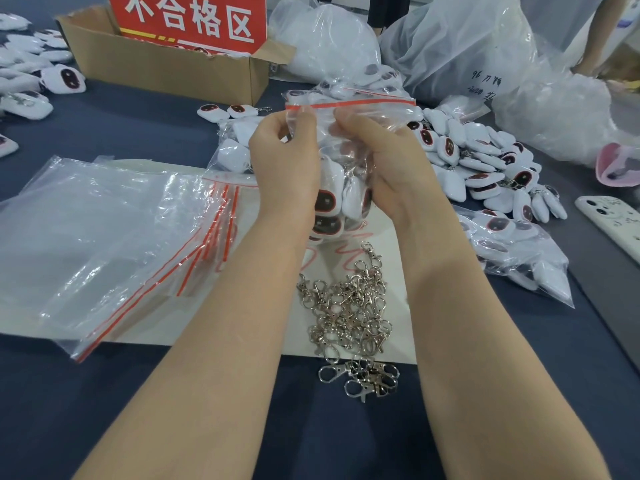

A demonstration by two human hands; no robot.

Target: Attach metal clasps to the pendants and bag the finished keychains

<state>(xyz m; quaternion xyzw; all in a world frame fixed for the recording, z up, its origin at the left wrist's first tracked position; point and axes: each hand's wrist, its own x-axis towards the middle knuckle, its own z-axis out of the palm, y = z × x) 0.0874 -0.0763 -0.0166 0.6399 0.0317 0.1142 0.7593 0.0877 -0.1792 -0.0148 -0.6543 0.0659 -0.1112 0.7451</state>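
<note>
I hold up a clear zip bag [377,114] with a red seal strip, and it is filled with several white keychain pendants [351,199]. My left hand [284,157] pinches the bag's upper left part just below the strip. My right hand [384,157] grips the bag's right side, fingers curled into the plastic. Under my wrists a pile of silver metal clasps [349,313] lies on a white sheet [145,332]. Loose white pendants with dark red faces [485,164] are heaped to the right.
A stack of empty zip bags [104,237] lies at the left. A cardboard box [166,64] with a red sign stands at the back. Filled bags [519,251] and big plastic sacks [467,46] sit at the right, and a phone [609,223] lies near the right edge.
</note>
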